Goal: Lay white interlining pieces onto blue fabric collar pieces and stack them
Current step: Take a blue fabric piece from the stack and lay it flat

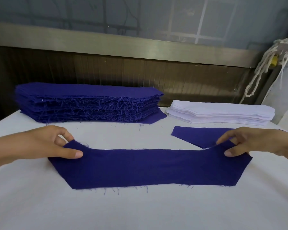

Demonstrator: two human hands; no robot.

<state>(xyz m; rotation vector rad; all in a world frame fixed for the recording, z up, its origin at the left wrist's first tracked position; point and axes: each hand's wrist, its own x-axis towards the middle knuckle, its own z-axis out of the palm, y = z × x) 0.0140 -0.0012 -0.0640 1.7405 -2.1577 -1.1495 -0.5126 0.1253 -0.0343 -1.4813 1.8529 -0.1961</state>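
Hands hold one blue collar piece (145, 166) by its two upper corners, spread across the middle of the white counter (140, 209). The left hand (45, 143) pinches the left corner, thumb lying on top of the cloth and fingers curled at its frayed far edge. The right hand (249, 143) pinches the right corner in the same way, thumb on top and fingertips bent over the edge, which stands slightly raised off the counter there. Between the two grips the piece lies flat, its long near edge trailing loose threads and its ends cut at a slant.

A second blue piece (198, 135) lies flat just beyond the right end of the held one, partly hidden by it and by the right hand. Behind that, at the back right of the counter, sits the stack of white interlining pieces (221, 113). At the back left, near the white stack, sits a taller stack of blue collar pieces (90, 103), its near side shaggy with frayed threads. A white cord (259, 72) hangs at the far right.
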